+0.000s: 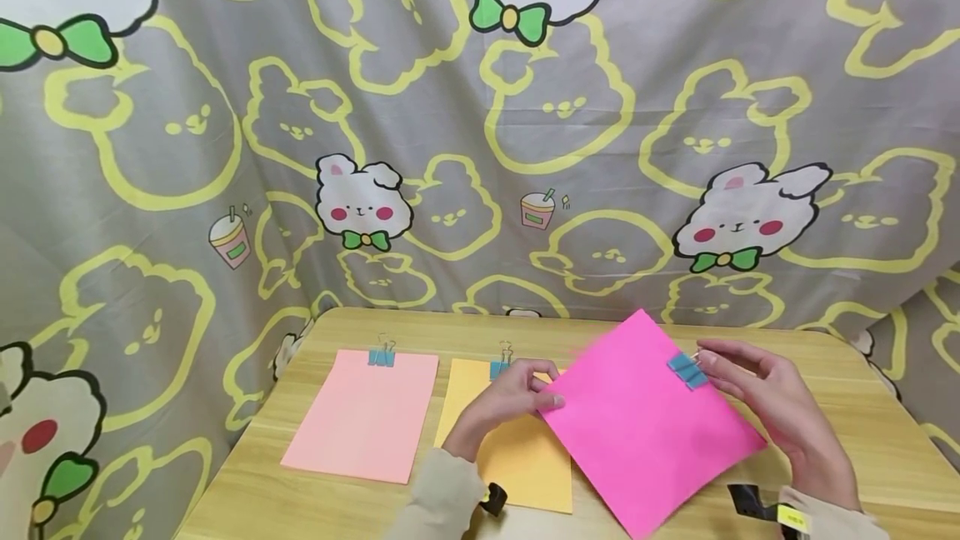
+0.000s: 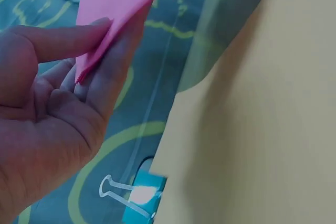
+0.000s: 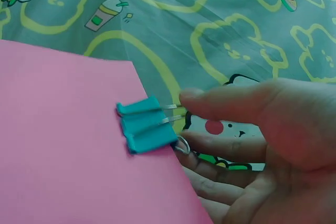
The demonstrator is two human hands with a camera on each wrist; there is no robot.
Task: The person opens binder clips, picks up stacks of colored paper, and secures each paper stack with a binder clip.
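Note:
My left hand (image 1: pixel 513 398) pinches the left corner of a stack of bright pink paper (image 1: pixel 645 432), tilted and lifted off the table. In the left wrist view, the thumb lies on one face of the pink paper (image 2: pixel 113 19) with fingers behind it. A teal binder clip (image 1: pixel 687 370) bites the stack's upper right edge. My right hand (image 1: pixel 772 398) holds this clip by its wire handles, thumb on the near one. The right wrist view shows the binder clip (image 3: pixel 148 125) seated on the paper, fingers partly behind the sheets.
A light pink paper stack (image 1: pixel 363 419) with a teal clip (image 1: pixel 382 357) lies at the left of the wooden table (image 1: pixel 247 482). Beside it, under my left arm, lies a yellow-orange paper stack (image 1: pixel 528 465) with its own clip (image 1: pixel 498 370). A patterned curtain (image 1: pixel 465 132) hangs behind.

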